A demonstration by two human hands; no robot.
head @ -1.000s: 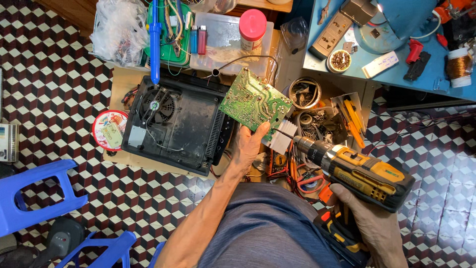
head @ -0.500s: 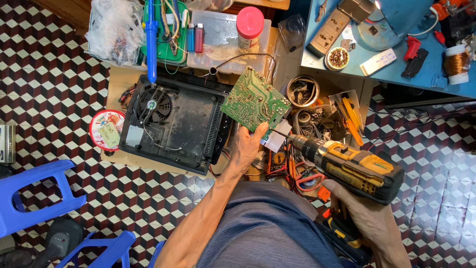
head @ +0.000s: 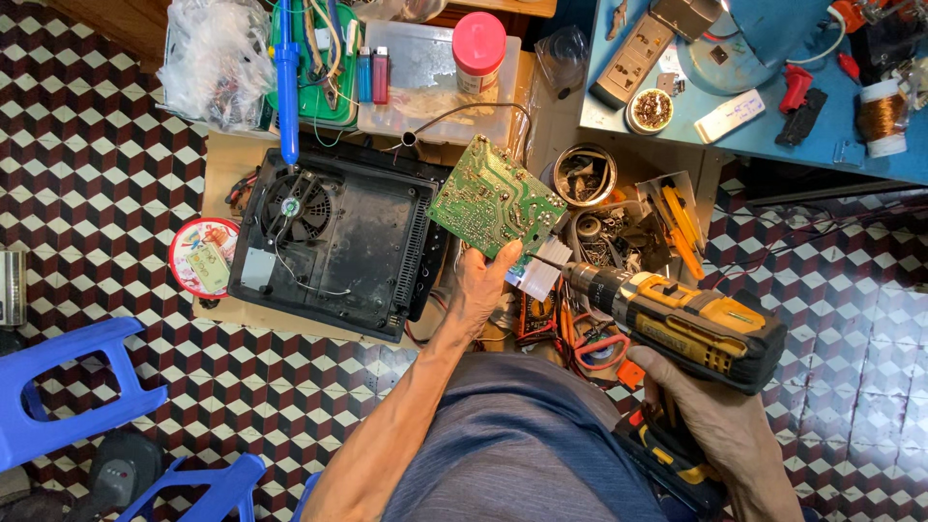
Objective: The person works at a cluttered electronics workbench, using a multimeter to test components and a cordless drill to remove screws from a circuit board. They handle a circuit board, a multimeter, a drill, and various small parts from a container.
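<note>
My left hand (head: 480, 290) pinches the green printed circuit board (head: 495, 198) by its lower edge, above the open black plastic appliance casing (head: 338, 242). My right hand (head: 720, 425) grips the yellow-and-black cordless drill (head: 691, 324), bit at the board's white finned heatsink (head: 537, 275). A slip could gouge the board. Since earlier, the drill has moved closer.

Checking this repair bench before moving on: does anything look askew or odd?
The green circuit board is out of the open black appliance casing, tilted in the left hand. The right hand aims a yellow drill at its edge.
</note>
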